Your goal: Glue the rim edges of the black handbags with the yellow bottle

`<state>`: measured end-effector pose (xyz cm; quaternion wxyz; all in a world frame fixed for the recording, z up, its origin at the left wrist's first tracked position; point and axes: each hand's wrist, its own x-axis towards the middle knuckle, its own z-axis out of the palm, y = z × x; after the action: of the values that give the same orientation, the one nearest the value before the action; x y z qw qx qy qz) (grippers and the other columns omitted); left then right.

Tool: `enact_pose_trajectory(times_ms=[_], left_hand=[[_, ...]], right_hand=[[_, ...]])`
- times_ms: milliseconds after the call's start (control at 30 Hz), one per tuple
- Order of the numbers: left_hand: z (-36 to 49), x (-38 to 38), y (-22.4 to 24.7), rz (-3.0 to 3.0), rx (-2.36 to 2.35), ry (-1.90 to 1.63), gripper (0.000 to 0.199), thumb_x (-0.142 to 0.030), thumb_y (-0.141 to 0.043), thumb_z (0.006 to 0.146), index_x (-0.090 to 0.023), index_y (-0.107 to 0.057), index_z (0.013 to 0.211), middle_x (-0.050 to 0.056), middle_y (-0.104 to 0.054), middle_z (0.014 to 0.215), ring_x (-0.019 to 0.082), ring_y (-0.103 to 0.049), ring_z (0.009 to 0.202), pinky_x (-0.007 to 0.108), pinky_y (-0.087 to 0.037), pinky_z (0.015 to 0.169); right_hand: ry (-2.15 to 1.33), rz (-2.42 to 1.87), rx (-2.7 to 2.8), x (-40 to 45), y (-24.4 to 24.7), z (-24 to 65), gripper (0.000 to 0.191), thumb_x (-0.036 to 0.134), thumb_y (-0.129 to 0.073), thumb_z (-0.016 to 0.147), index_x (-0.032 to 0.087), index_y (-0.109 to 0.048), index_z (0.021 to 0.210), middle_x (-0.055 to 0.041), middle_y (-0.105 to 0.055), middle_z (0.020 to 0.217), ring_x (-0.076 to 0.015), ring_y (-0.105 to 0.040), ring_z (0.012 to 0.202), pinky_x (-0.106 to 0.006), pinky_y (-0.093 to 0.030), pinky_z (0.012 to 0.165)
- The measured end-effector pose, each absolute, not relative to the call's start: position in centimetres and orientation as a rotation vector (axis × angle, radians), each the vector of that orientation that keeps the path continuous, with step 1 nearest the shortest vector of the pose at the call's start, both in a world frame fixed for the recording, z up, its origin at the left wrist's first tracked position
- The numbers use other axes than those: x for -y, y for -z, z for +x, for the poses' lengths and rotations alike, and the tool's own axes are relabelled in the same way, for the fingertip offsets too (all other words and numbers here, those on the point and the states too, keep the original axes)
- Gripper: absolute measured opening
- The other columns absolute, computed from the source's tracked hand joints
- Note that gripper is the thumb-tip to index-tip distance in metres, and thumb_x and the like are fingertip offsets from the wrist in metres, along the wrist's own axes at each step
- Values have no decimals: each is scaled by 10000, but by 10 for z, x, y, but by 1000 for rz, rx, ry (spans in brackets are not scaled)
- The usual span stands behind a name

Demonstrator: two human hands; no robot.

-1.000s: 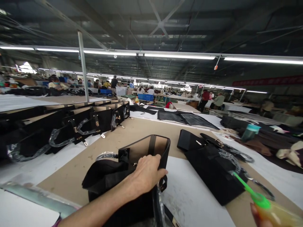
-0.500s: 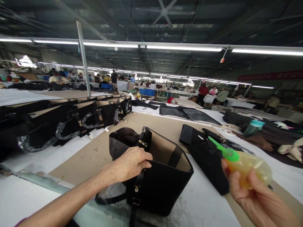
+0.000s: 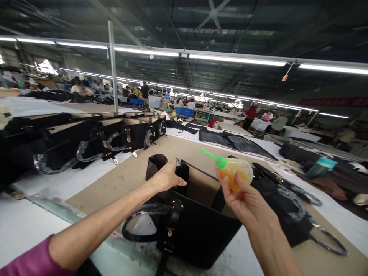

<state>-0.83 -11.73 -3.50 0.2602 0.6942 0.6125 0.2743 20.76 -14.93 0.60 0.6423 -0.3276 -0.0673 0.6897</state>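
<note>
A black handbag [image 3: 201,230] with a beige lining stands open in front of me, its near handle wrapped in clear plastic. My left hand [image 3: 169,177] is at the bag's left rim, by the upper strap; thumb and fingers are bent round something there that I cannot make out. My right hand [image 3: 241,195] is closed round a soft clear bottle [image 3: 237,171] of amber liquid. The bottle has a green cap and a thin green nozzle, which points up and left above the bag's opening. The bottle does not touch the bag.
Rows of black bags [image 3: 109,134] stand at the left. Another black bag [image 3: 278,203] lies flat at the right, near a teal-lidded bottle [image 3: 320,168]. Flat black pieces [image 3: 224,140] lie farther back. People work in the distance.
My right hand has brought the bottle left, over the bag. My left hand has moved up along the bag's rim. The near handle now stands out to the left, and the view has shifted.
</note>
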Motion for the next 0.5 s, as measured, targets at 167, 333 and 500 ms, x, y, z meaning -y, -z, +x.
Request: enact_pose_trajectory(times_ms=[167,333,500], left_hand=[[1,76,30,2011,-1840,-339,476,-477,-751,596,-169,-620,935,119,-697,992,318,-634,984,335,-485,773],[16,40,47,2066,-2020,-156,627,-697,-650,599,-148,-649,903,193,-678,1063,365,-637,987,375,-489,772],[16,28,76,2009,-1953,-427,456,-612,-680,618,-186,-644,777,76,-707,767,277,-675,773,286,-468,606]], right_hand=[[-1557,-721,123,153,-2,208,194,78,-524,916,183,-602,1060,-95,-675,1053,-257,-673,970,-204,-596,586],[-1579,-665,160,154,2,206,175,40,-544,897,153,-590,1023,-129,-687,999,-282,-683,936,-227,-594,585],[-1578,-649,154,153,2,204,178,47,-495,932,122,-563,1078,-134,-699,909,-308,-686,902,-231,-590,552]])
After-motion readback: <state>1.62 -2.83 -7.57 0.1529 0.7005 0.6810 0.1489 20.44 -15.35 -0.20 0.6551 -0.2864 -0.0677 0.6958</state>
